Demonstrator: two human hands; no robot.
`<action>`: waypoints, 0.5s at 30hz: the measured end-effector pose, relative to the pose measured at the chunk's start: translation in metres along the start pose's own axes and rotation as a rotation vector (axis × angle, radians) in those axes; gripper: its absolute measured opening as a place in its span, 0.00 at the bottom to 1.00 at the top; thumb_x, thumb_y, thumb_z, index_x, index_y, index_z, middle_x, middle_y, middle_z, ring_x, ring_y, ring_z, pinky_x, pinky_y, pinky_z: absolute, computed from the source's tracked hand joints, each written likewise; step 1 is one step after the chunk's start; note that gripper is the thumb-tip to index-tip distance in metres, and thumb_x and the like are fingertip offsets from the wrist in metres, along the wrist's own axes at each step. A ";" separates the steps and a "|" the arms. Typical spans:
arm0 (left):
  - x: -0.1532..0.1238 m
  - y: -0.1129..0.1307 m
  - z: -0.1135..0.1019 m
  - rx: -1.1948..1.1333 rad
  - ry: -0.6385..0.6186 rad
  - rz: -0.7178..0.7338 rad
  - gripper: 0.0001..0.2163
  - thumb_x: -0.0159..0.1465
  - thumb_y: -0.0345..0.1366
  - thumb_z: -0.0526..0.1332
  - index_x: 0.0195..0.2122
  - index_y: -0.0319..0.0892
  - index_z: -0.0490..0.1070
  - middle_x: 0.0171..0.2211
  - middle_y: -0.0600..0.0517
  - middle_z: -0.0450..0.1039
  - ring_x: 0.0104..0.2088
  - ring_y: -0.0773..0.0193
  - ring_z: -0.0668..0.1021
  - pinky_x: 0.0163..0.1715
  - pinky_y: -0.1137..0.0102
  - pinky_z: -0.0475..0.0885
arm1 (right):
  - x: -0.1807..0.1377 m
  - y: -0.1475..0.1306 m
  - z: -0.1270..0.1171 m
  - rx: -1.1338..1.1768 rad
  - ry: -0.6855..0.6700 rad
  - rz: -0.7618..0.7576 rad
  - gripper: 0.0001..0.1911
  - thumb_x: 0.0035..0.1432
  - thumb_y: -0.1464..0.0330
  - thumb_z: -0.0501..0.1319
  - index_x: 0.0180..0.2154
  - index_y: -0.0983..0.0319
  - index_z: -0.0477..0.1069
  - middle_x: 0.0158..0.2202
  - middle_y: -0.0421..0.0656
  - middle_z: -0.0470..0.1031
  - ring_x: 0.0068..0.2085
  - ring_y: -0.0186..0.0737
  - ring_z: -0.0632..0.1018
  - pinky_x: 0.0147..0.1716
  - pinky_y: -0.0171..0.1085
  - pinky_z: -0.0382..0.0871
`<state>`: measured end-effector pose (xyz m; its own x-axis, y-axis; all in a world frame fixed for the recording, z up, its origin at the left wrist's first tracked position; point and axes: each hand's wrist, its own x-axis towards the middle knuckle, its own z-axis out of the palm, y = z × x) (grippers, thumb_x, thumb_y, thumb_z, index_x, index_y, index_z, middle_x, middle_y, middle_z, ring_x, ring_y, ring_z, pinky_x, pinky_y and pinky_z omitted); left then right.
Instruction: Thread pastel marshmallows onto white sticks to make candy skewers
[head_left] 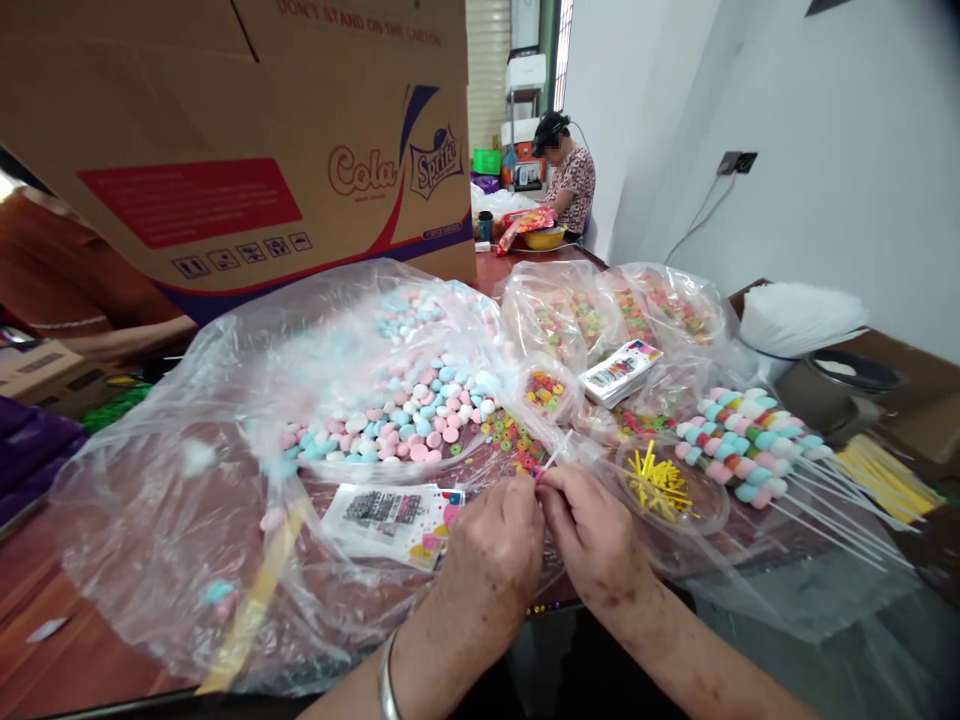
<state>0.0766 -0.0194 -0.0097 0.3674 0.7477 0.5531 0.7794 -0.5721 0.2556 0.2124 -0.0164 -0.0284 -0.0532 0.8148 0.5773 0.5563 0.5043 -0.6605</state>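
Note:
My left hand (495, 545) and my right hand (596, 530) meet at the fingertips over the table's front, both closed in a pinch. A thin white stick (557, 452) pokes up from between them, with a small pink piece at its base. The fingers hide its lower part. Just beyond lie ring-shaped candies (517, 440) and a clear bag of pink, blue and white marshmallows (405, 420). Left of my left hand is a stack of printed white packets (394, 522). To the right stand a clear tub of yellow twist ties (660, 485) and candy skewers on white sticks (750, 445).
A large carton (300, 130) rises at the back left. Bags of coloured rings (615, 305) and more printed packets (621, 371) sit behind. A grey bucket (840, 375) and yellow sticks (889, 475) are at right. One person (574, 190) works at the far end; another person's arm shows at left.

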 end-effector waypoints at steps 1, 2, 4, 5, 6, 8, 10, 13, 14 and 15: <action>0.000 -0.002 0.002 0.009 0.011 0.030 0.11 0.67 0.26 0.52 0.42 0.39 0.73 0.30 0.43 0.77 0.31 0.56 0.79 0.32 0.66 0.72 | 0.001 -0.001 0.000 0.064 -0.015 0.073 0.08 0.64 0.71 0.52 0.35 0.61 0.69 0.29 0.41 0.73 0.31 0.37 0.74 0.32 0.35 0.67; 0.000 -0.004 0.004 0.010 0.019 0.066 0.11 0.67 0.26 0.53 0.44 0.39 0.73 0.32 0.42 0.78 0.34 0.55 0.79 0.35 0.65 0.73 | 0.002 -0.001 0.001 0.125 -0.042 0.148 0.08 0.63 0.70 0.52 0.32 0.61 0.68 0.27 0.39 0.71 0.29 0.35 0.72 0.29 0.34 0.66; -0.001 -0.008 0.006 0.004 0.039 0.138 0.12 0.67 0.26 0.54 0.48 0.39 0.72 0.37 0.40 0.78 0.39 0.53 0.79 0.40 0.63 0.73 | 0.004 0.002 0.000 0.241 -0.111 0.282 0.10 0.62 0.68 0.52 0.28 0.60 0.64 0.23 0.36 0.67 0.26 0.33 0.69 0.26 0.32 0.64; -0.003 -0.010 0.006 -0.006 0.056 0.164 0.13 0.66 0.25 0.55 0.50 0.38 0.71 0.40 0.39 0.77 0.41 0.52 0.78 0.43 0.61 0.73 | 0.005 0.004 0.000 0.297 -0.133 0.329 0.11 0.63 0.67 0.52 0.27 0.60 0.63 0.23 0.36 0.65 0.25 0.33 0.67 0.25 0.32 0.63; -0.005 -0.010 0.006 -0.016 0.083 0.179 0.14 0.66 0.25 0.56 0.51 0.39 0.70 0.43 0.39 0.77 0.43 0.52 0.77 0.44 0.60 0.72 | 0.006 0.006 -0.001 0.347 -0.142 0.358 0.11 0.63 0.66 0.53 0.27 0.60 0.63 0.23 0.35 0.65 0.25 0.32 0.67 0.24 0.32 0.62; -0.013 -0.007 0.001 -0.058 0.163 0.159 0.15 0.64 0.25 0.59 0.51 0.41 0.70 0.45 0.40 0.76 0.45 0.51 0.76 0.47 0.57 0.70 | 0.009 0.009 -0.004 0.413 -0.128 0.371 0.11 0.63 0.65 0.53 0.28 0.60 0.64 0.23 0.35 0.64 0.26 0.32 0.66 0.25 0.31 0.62; -0.020 0.001 -0.004 -0.199 0.204 0.049 0.13 0.62 0.27 0.61 0.48 0.43 0.71 0.42 0.43 0.76 0.42 0.53 0.76 0.45 0.58 0.70 | 0.013 0.008 -0.008 0.420 -0.109 0.346 0.10 0.64 0.65 0.52 0.30 0.60 0.65 0.23 0.35 0.64 0.25 0.32 0.66 0.24 0.32 0.62; -0.021 0.013 -0.013 -0.637 0.085 -0.435 0.09 0.66 0.37 0.59 0.47 0.43 0.70 0.33 0.49 0.77 0.34 0.59 0.77 0.37 0.65 0.71 | 0.013 0.000 -0.011 0.299 -0.094 0.195 0.08 0.63 0.69 0.51 0.30 0.60 0.64 0.24 0.36 0.65 0.26 0.33 0.68 0.26 0.33 0.63; -0.017 0.014 -0.016 -0.802 0.044 -0.650 0.12 0.67 0.42 0.57 0.48 0.43 0.68 0.33 0.49 0.77 0.33 0.59 0.77 0.35 0.66 0.71 | 0.012 -0.004 -0.011 0.242 -0.089 0.106 0.08 0.62 0.70 0.51 0.30 0.60 0.64 0.24 0.37 0.66 0.27 0.34 0.68 0.27 0.33 0.63; -0.011 0.015 -0.019 -0.976 0.014 -0.816 0.16 0.67 0.46 0.55 0.50 0.42 0.68 0.33 0.48 0.78 0.33 0.59 0.78 0.35 0.66 0.72 | 0.009 -0.008 -0.010 0.192 -0.085 0.012 0.07 0.61 0.72 0.51 0.31 0.60 0.64 0.25 0.38 0.67 0.27 0.34 0.69 0.28 0.33 0.63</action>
<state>0.0743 -0.0422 0.0028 -0.0511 0.9982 -0.0329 0.0779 0.0368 0.9963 0.2152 -0.0158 -0.0129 -0.1217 0.8379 0.5321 0.3890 0.5334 -0.7511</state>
